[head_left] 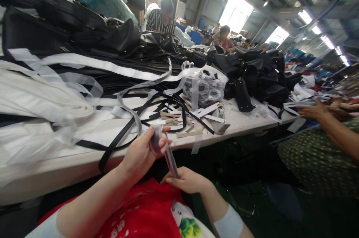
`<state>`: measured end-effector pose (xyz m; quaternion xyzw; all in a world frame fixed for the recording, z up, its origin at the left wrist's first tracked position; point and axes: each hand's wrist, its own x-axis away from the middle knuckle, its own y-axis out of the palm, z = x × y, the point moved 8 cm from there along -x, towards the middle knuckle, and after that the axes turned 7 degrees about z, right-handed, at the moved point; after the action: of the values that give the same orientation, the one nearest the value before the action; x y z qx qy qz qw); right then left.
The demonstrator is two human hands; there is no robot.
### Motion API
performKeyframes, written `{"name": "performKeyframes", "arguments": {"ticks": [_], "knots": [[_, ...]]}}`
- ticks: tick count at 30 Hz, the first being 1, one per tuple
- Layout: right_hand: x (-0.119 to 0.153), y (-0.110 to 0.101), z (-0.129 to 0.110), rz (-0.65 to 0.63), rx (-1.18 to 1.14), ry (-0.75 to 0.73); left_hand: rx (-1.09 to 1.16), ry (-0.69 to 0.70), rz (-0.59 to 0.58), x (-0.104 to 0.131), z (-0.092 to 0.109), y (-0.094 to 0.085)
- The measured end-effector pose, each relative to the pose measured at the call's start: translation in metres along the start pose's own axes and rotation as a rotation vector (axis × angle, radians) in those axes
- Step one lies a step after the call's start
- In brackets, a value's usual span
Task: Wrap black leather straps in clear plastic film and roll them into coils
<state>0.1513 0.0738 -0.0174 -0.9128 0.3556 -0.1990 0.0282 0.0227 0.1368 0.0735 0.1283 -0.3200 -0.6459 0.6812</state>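
Observation:
A shiny grey strip (pixel 171 161) is stretched between my two hands just in front of the table edge. My left hand (pixel 144 152) is closed on it, with the strip looped over the fingers. Lower and to the right, my right hand (pixel 187 180) pinches the strip between thumb and fingers. A similar grey band (pixel 134 113) trails over the tabletop behind my left hand; whether it is the same piece I cannot tell. Close by on the table lie black straps (pixel 120 137) and a pile of short white and tan strips (pixel 179 113).
A clear-wrapped bundle of rolls (pixel 203 88) sits on the white table (pixel 112 129). Coiled white material (pixel 56 92) covers the left side. Black bags (pixel 249 70) are heaped along the back. At right, a co-worker's hands (pixel 318 111) hold pale strips; other people sit farther back.

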Motion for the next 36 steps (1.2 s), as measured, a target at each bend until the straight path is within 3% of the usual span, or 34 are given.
{"name": "performKeyframes", "arguments": {"ticks": [2, 4, 6, 9, 11, 13, 16, 18, 20, 25, 28, 30, 32, 34, 36], "knots": [[0.014, 0.009, -0.008, -0.260, -0.085, -0.009, -0.314, 0.380, 0.120, -0.005, 0.022, -0.020], [0.032, 0.003, -0.018, -0.415, -0.221, -0.051, -0.735, 0.635, 0.120, -0.005, 0.022, -0.026], [0.041, -0.020, -0.022, -0.367, -0.345, -0.114, -1.148, 0.664, -0.052, -0.006, -0.002, -0.022], [0.036, -0.066, -0.007, -0.054, -0.442, -0.122, -1.491, 0.489, -0.364, 0.001, -0.041, -0.018], [0.030, -0.092, 0.011, 0.181, -0.374, -0.048, -1.404, 0.262, -0.453, 0.007, -0.050, -0.019], [0.024, -0.104, 0.021, 0.316, -0.195, 0.003, -1.108, -0.050, -0.502, 0.014, -0.056, -0.020], [0.015, -0.094, 0.022, 0.295, 0.016, -0.001, -0.531, -0.432, -0.511, 0.023, -0.056, -0.017], [0.012, -0.078, 0.024, 0.214, 0.010, 0.010, -0.180, -0.548, -0.442, 0.020, -0.046, -0.017], [0.010, -0.068, 0.027, 0.194, -0.009, 0.020, 0.085, -0.564, -0.339, 0.010, -0.030, -0.021], [0.007, -0.075, 0.029, 0.423, 0.092, 0.007, 0.392, -0.376, -0.122, -0.012, 0.018, -0.034], [0.000, -0.065, 0.026, 0.377, 0.167, 0.071, 0.458, -0.252, -0.036, -0.018, 0.040, -0.035], [-0.004, -0.047, 0.020, 0.244, 0.199, 0.129, 0.419, -0.099, 0.021, -0.023, 0.054, -0.035], [-0.004, -0.021, 0.008, 0.018, 0.157, 0.158, 0.265, 0.167, 0.124, -0.027, 0.067, -0.041], [0.006, 0.007, -0.010, -0.279, 0.002, 0.133, -0.096, 0.497, 0.242, -0.022, 0.078, -0.046], [0.022, 0.018, -0.032, -0.482, -0.211, 0.060, -0.639, 0.758, 0.250, -0.012, 0.073, -0.035]]}}
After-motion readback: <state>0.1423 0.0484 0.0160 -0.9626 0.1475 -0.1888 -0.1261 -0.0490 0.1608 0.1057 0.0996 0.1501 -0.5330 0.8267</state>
